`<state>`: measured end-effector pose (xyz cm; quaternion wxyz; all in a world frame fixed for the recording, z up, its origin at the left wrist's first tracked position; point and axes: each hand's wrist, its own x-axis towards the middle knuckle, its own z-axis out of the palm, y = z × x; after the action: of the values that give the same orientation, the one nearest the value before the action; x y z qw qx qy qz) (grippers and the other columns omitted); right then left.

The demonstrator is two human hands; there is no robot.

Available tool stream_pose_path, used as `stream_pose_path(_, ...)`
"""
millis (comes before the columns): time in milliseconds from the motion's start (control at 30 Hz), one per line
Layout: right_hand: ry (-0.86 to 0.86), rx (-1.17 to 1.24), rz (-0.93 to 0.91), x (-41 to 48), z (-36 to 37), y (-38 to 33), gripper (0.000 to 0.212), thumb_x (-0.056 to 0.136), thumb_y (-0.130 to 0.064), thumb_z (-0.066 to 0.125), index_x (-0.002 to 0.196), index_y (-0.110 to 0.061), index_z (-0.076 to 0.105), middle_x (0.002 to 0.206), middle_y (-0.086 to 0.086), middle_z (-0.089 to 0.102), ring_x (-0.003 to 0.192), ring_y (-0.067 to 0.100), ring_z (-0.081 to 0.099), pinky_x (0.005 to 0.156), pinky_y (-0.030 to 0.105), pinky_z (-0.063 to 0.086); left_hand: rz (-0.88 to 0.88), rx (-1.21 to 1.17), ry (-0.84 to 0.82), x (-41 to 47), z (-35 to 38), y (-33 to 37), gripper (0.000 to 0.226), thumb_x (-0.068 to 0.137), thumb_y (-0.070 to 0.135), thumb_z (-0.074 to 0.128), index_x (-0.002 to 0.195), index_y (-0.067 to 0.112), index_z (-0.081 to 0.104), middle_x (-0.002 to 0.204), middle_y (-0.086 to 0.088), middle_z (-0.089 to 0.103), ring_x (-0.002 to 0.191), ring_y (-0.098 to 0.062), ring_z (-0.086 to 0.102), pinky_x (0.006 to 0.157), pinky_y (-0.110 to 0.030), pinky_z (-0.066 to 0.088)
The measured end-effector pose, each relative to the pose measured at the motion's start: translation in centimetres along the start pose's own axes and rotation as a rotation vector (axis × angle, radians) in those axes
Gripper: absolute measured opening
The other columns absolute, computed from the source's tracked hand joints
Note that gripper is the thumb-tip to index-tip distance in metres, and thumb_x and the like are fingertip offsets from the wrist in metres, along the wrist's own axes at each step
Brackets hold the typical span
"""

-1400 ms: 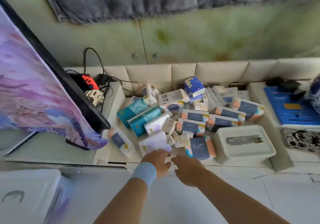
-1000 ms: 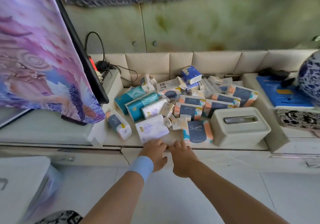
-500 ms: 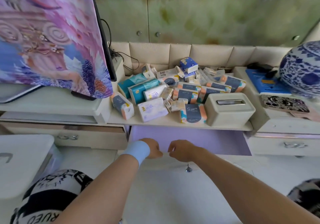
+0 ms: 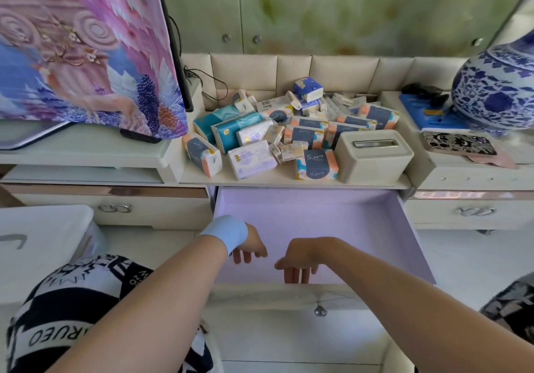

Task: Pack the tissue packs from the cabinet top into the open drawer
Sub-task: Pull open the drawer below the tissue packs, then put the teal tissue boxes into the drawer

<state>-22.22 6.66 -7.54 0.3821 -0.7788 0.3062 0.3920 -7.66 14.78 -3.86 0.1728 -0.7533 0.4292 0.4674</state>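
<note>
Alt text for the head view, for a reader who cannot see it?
A person's left hand and right hand hang relaxed, holding nothing, over the front of an open lilac drawer with no packs in it. Above, tissue packs lie heaped on the cabinet top beside a beige tissue box.

On the cabinet top [image 4: 274, 176] behind the open drawer [image 4: 332, 216] lie tissue packs [image 4: 303, 136], a tissue box [image 4: 372, 157] right of them.

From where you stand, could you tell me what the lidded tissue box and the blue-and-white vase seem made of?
The tissue box: probably matte beige plastic, judging by moulded rounded corners; its slot rim looks metallic. The vase: likely glazed ceramic, given the painted pattern and sheen.
</note>
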Motion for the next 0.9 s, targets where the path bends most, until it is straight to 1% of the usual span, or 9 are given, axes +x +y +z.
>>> stream_pose_path(100,0.046,0.012,-0.029,-0.5,-1.6,-0.8,0.036,0.099,-0.039,0.048,0.107,-0.013,0.07,0.099,0.003,0.076,0.081,0.022,0.073,0.089,0.037,0.052,0.071,0.046,0.19,-0.9,-2.5,-0.7,0.04,0.096,0.041,0.048,0.124,0.016,0.062,0.111,0.002,0.067,0.098,-0.02,0.068,0.088,-0.033,0.053)
stream_pose_path(167,0.285,0.041,-0.087,-1.1,-4.1,-1.7,0.032,0.098,-0.033,0.051,0.114,-0.011,0.067,0.103,0.004,0.073,0.083,0.021,0.071,0.084,0.033,0.054,0.105,0.024,0.311,-1.8,-4.9,-1.1,0.036,0.096,0.038,0.049,0.122,0.019,0.064,0.112,0.001,0.067,0.098,-0.019,0.068,0.088,-0.031,0.052)
stream_pose_path(233,0.507,0.118,-0.15,-1.5,-7.2,-2.7,0.023,0.096,-0.029,0.054,0.107,-0.015,0.069,0.099,0.002,0.071,0.081,0.017,0.066,0.081,0.033,0.056,0.121,0.031,0.421,-2.6,-7.5,-1.6,0.033,0.097,0.036,0.049,0.123,0.021,0.064,0.119,0.002,0.064,0.104,-0.019,0.064,0.09,-0.03,0.05)
stream_pose_path(300,0.68,0.105,-0.188,-1.8,-10.4,-3.7,0.02,0.095,-0.03,0.053,0.099,-0.02,0.07,0.099,0.002,0.069,0.085,0.018,0.064,0.08,0.035,0.057,0.121,0.081,0.531,-2.7,-10.2,-2.2,0.032,0.097,0.034,0.049,0.126,0.025,0.062,0.127,0.002,0.059,0.112,-0.021,0.057,0.093,-0.029,0.047)
stream_pose_path(367,0.788,0.014,-0.199,-1.6,-13.2,-4.9,0.025,0.096,-0.03,0.049,0.104,-0.022,0.071,0.106,0.0,0.067,0.094,0.02,0.063,0.08,0.033,0.055,0.109,0.099,0.621,-2.0,-12.7,-2.9,0.033,0.096,0.036,0.048,0.127,0.03,0.058,0.132,0.003,0.056,0.116,-0.022,0.055,0.095,-0.031,0.046)
stream_pose_path(533,0.873,-0.119,-0.21,0.8,-18.9,-7.5,0.028,0.096,-0.025,0.046,0.116,-0.029,0.066,0.126,-0.002,0.062,0.114,0.02,0.057,0.095,0.035,0.05,0.101,-0.003,0.748,1.5,-18.2,-4.2,0.043,0.094,0.034,0.047,0.137,0.032,0.047,0.14,0.0,0.048,0.121,-0.024,0.05,0.092,-0.032,0.044)
stream_pose_path(733,0.957,-0.202,-0.203,5.8,-23.4,-9.7,0.036,0.094,-0.025,0.052,0.13,-0.029,0.053,0.141,0.002,0.042,0.118,0.025,0.054,0.093,0.039,0.048,0.045,-0.016,0.919,6.1,-22.3,-5.3,0.063,0.095,0.03,0.052,0.151,0.023,0.025,0.155,-0.005,0.022,0.142,-0.029,0.022,0.11,-0.046,0.035)
stream_pose_path(833,0.964,-0.29,-0.154,8.0,-24.9,-10.8,0.054,0.093,-0.029,0.056,0.144,-0.03,0.037,0.148,0.005,0.03,0.132,0.029,0.04,0.1,0.046,0.045,0.0,0.005,0.939,8.4,-23.6,-6.8,0.072,0.095,0.025,0.052,0.154,0.021,0.011,0.162,-0.008,0.006,0.147,-0.03,0.011,0.114,-0.044,0.028)
stream_pose_path(900,0.922,-0.33,-0.095,9.3,-25.7,-11.5,0.066,0.094,-0.034,0.056,0.151,-0.034,0.023,0.155,0.007,0.021,0.139,0.033,0.032,0.102,0.05,0.043,-0.047,-0.029,0.93,9.7,-24.1,-8.0,0.076,0.096,0.026,0.051,0.155,0.021,0.003,0.162,-0.011,0.004,0.147,-0.032,0.011,0.115,-0.045,0.026)
